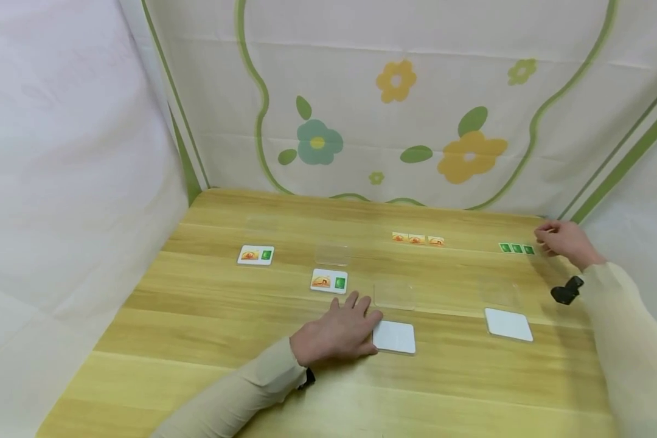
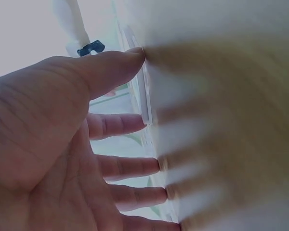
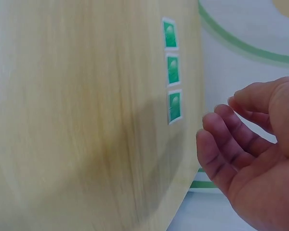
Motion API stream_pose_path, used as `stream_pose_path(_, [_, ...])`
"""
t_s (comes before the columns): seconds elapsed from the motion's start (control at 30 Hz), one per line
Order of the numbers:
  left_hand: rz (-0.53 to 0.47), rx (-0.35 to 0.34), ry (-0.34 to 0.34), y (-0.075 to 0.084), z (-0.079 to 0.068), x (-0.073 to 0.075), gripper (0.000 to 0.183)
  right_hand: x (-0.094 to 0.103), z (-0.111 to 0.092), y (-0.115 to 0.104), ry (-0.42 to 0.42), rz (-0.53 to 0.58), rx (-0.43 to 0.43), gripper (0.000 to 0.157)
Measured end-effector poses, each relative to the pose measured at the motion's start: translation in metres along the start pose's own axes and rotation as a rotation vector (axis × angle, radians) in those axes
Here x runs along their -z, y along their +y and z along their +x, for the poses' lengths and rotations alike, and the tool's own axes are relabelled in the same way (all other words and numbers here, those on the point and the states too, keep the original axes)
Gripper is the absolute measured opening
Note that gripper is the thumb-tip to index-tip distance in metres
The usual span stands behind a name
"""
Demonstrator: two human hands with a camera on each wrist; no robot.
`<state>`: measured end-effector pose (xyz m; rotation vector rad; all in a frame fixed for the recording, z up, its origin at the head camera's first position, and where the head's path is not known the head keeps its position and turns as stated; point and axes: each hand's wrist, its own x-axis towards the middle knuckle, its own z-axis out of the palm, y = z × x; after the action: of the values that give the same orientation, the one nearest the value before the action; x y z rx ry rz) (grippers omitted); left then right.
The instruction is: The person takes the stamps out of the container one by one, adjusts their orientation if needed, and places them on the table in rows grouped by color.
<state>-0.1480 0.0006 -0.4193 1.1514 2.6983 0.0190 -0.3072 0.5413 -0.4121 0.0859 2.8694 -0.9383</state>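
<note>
Across the back and sides, hung cloth (image 1: 350, 36), printed with flowers and leaves on the back panel. Below, a wood-grain table (image 1: 454, 395), reaching to the foot of that cloth. In from the near side, left sleeve (image 1: 241, 389) and right sleeve (image 1: 629, 340), both pale. Left hand (image 1: 339, 331): lies palm down, fingers spread and nearly straight; touches the left side of a blank card (image 1: 394, 337), thumb at the near corner, forefinger at the far one; rests the other fingertips on the table, just left of that card. Right hand (image 1: 569, 240): bends loosely, thumb tip close to the forefinger; shows nothing in its hold. Cannot tell about contact with the table there. Beyond the blank card, a clear sheet (image 1: 394, 296); farther right, a second card (image 1: 508, 324), also white and plain, nearer to the right sleeve. To the left and farther back, two printed cards (image 1: 329, 281), each bearing an orange picture and a green one. Near the right wrist, a black device (image 1: 566, 291). Toward the back, orange stickers (image 1: 418, 239), three in a row, well apart from either hand. Smallest of all, green stickers (image 1: 517, 249): three in a row, just left of the right hand's fingers.
</note>
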Motion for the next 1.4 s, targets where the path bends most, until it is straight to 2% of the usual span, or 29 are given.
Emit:
stream_pose_path(0.17, [0.019, -0.028, 0.03, -0.001, -0.003, -0.001, 0.044, 0.002, -0.001, -0.01, 0.025, 0.013, 0.018, 0.054])
stream_pose_path(0.37, [0.048, -0.039, 0.026, -0.004, -0.011, 0.004, 0.048, 0.0, -0.008, -0.038, 0.02, -0.001, 0.037, 0.058])
stream_pose_path(0.53, [0.03, -0.056, 0.012, -0.006, -0.015, 0.01, 0.051, -0.006, -0.017, -0.059, -0.008, 0.018, 0.053, 0.054])
stream_pose_path(0.7, [0.017, -0.06, 0.004, -0.01, -0.015, 0.012, 0.054, -0.011, -0.025, -0.076, 0.008, 0.017, 0.07, 0.049])
stream_pose_path(0.83, [0.018, -0.056, 0.0, -0.015, -0.016, 0.016, 0.057, -0.015, -0.029, -0.085, 0.013, -0.001, 0.076, 0.048])
stream_pose_path(1.03, [0.054, -0.073, 0.033, -0.023, -0.018, 0.026, 0.056, -0.019, -0.032, -0.094, 0.014, -0.023, 0.091, 0.049])
stream_pose_path(1.23, [0.009, -0.069, 0.031, -0.031, -0.02, 0.031, 0.057, -0.032, -0.041, -0.109, 0.053, -0.008, 0.138, 0.044])
stream_pose_path(1.4, [-0.014, -0.066, 0.038, -0.038, -0.022, 0.036, 0.057, -0.036, -0.05, -0.121, 0.05, -0.012, 0.14, 0.045])
